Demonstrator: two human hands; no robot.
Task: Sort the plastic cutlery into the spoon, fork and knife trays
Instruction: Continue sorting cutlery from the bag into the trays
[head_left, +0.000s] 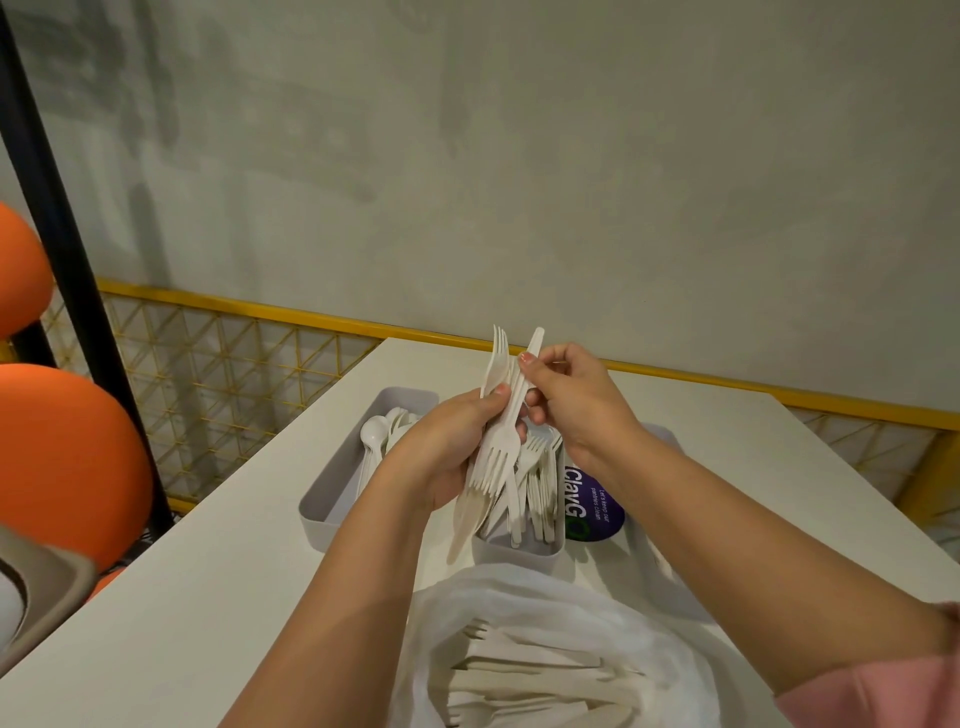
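Sorting cutlery above the trays

At the table's (208, 571) near edge, a clear bag (545, 603) holds loose white forks and other pieces. Beyond it stand three grey trays side by side. The left tray (332, 493) holds spoons (375, 431) and the middle tray (519, 553) holds forks (540, 483). The right tray (660, 571) is mostly hidden by an arm, so I cannot tell its contents. Above the middle tray, the left hand (457, 441) grips a bundle of cutlery (496, 457), and the right hand (566, 400) pinches one handle sticking up from it.

Right arm wears pink sleeve (878, 691); left forearm (337, 597) bare to frame edge; right hand (576, 400) thumbnail (526, 357) looks pink-painted.
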